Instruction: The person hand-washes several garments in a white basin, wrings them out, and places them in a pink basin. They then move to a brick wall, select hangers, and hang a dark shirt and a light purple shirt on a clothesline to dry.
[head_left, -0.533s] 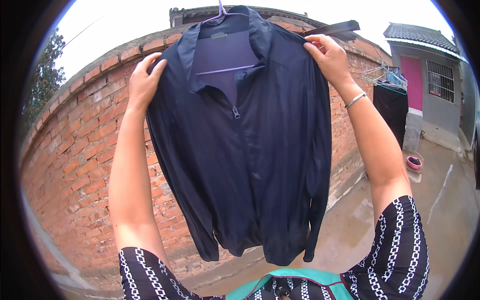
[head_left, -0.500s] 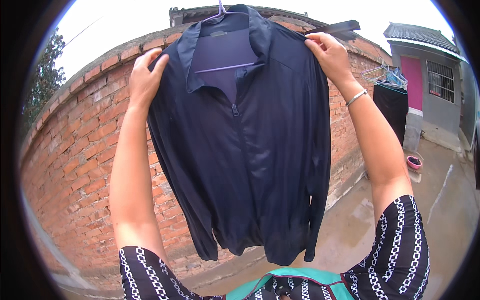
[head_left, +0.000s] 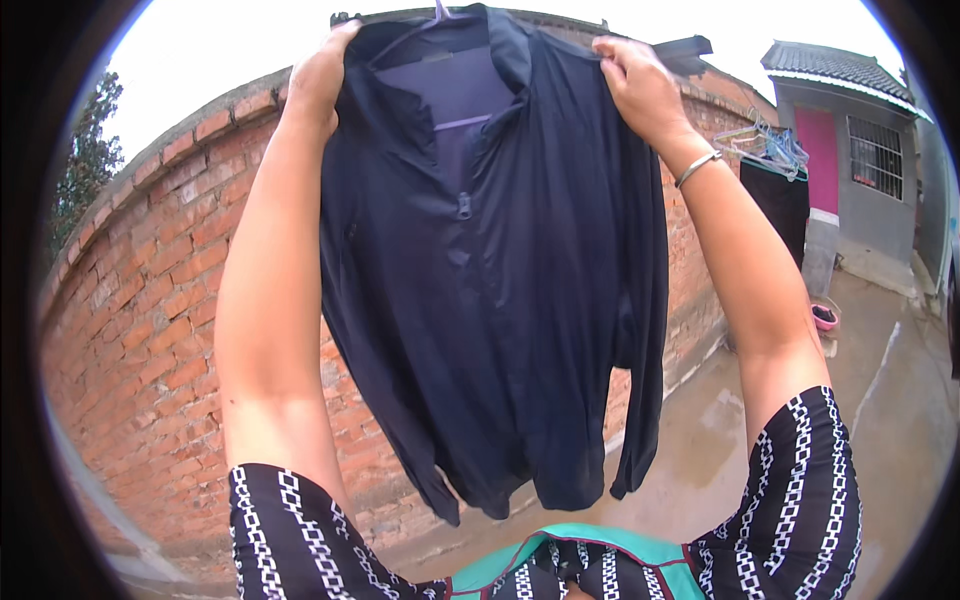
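Observation:
A dark navy zip jacket [head_left: 500,300] hangs in front of me on a purple hanger [head_left: 462,123], its front partly unzipped at the collar. My left hand [head_left: 322,80] grips the jacket at its left shoulder in view; some of those fingers are hidden behind the cloth. Pinched between the fingers of my right hand [head_left: 640,88] is the fabric of the other shoulder. Both arms are raised, and a bangle [head_left: 698,168] circles my right wrist. The sleeves dangle loosely on either side, and the zip pull [head_left: 464,206] sits at the upper chest.
Behind the jacket runs a red brick wall [head_left: 150,300]. To the right, a cluster of hangers [head_left: 765,145] holds dark clothing [head_left: 775,205]. Beyond it stand a grey building [head_left: 850,130] with a pink door and a pink basin [head_left: 824,317] on the wet concrete ground [head_left: 860,420].
My left hand has moved right and up, bunching the jacket's shoulder toward the collar. My right hand has shifted slightly left and up. The collar has folded and the jacket swings a little.

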